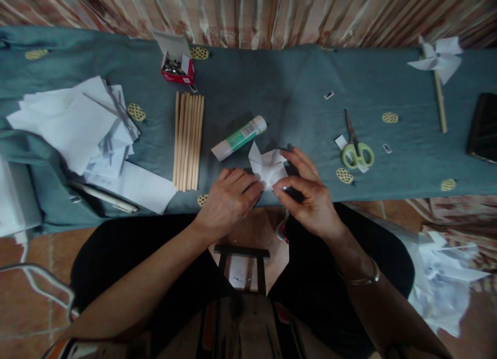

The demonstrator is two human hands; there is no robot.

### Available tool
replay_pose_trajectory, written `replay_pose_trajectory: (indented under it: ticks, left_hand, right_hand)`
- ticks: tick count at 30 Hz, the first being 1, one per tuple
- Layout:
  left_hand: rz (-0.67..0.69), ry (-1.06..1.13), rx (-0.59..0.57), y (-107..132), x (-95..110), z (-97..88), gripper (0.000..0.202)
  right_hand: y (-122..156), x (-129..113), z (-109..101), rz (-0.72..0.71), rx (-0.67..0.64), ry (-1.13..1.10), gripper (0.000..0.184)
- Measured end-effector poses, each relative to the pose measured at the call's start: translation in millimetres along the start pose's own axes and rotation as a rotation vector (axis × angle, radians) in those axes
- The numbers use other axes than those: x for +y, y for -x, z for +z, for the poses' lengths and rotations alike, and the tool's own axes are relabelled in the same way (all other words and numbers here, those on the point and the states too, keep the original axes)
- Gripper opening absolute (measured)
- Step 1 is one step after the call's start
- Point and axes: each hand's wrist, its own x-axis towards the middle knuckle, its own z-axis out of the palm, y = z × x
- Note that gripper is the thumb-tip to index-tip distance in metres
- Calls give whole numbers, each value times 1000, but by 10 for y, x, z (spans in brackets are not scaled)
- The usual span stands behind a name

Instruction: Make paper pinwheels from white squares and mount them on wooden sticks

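Near the table's front edge lies a white paper pinwheel (268,168) with folded blades, between my two hands. My left hand (235,196) is closed, its fingertips pressing on the pinwheel's lower left corner. From the other side my right hand (308,193) pinches the lower right edge between thumb and index finger, the other fingers reaching along the upper right blade. A green and white glue stick (239,137) lies just beyond. Left of it, several wooden sticks (188,141) lie side by side. Scissors with green handles (356,146) rest to the right.
A red box of metal pins (177,66) stands open at the back. Paper sheets (77,120) are piled at the left, near a pen (106,197). A pinwheel on a stick (438,63) lies far right, near a dark object (482,126). A bag of paper (442,286) sits below.
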Motion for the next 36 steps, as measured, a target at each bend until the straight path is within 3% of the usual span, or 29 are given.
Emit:
replay_pose_trajectory:
  ticks: [20, 25, 36]
  left_hand:
    - [-11, 7, -16, 9, 2, 29, 16]
    - [-16, 26, 33, 6, 14, 21, 15]
    - [-29, 188, 26, 17, 28, 93, 18]
  right_hand:
    - [-92, 35, 91, -39, 109, 27, 5]
    - [-86, 21, 152, -27, 178, 71, 3]
    - [-50, -10, 242, 37, 237, 171, 6]
